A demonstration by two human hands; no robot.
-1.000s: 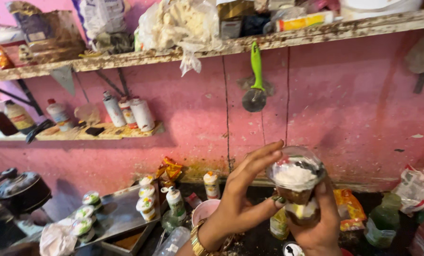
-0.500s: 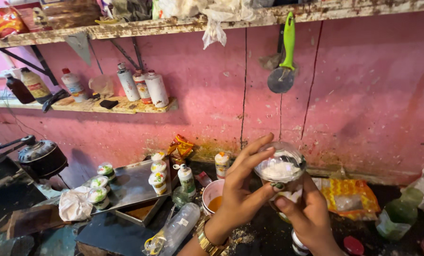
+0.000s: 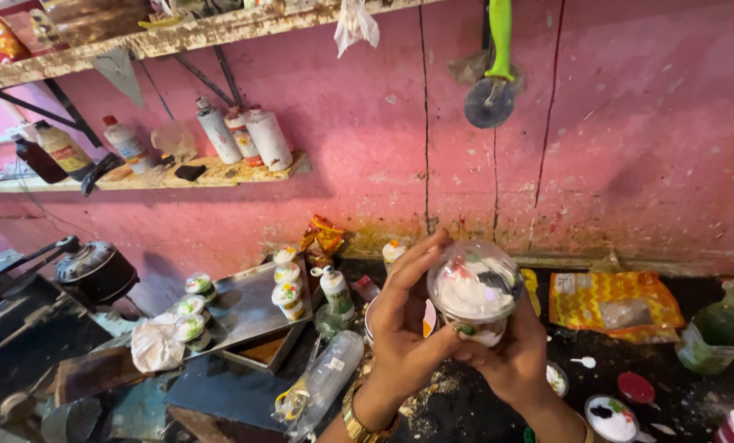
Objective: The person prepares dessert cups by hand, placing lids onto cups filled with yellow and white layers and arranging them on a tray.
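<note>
Both my hands hold up a clear plastic cup point(image 3: 475, 289) filled with a white creamy dessert under a domed lid. My left hand point(image 3: 404, 328) wraps the cup's left side, fingers spread toward the lid. From the right and below, my right hand point(image 3: 510, 357) cradles the cup's base. The cup hovers above a dark, messy counter point(image 3: 465, 406) in front of a pink wall.
A metal tray point(image 3: 248, 308) at left carries several filled cups point(image 3: 285, 287). A clear bottle point(image 3: 322, 381) lies in front of it, a squeeze bottle point(image 3: 336, 291) stands beside it. Yellow packets point(image 3: 613, 303) and small bowls point(image 3: 613, 417) lie at right. Shelves with bottles point(image 3: 244, 135) and a green cutter point(image 3: 492, 82) hang on the wall.
The view has tilted down and shifted left. The cup has stayed held in both hands, and now sits lower and more central, with my left fingers closing nearer the lid.
</note>
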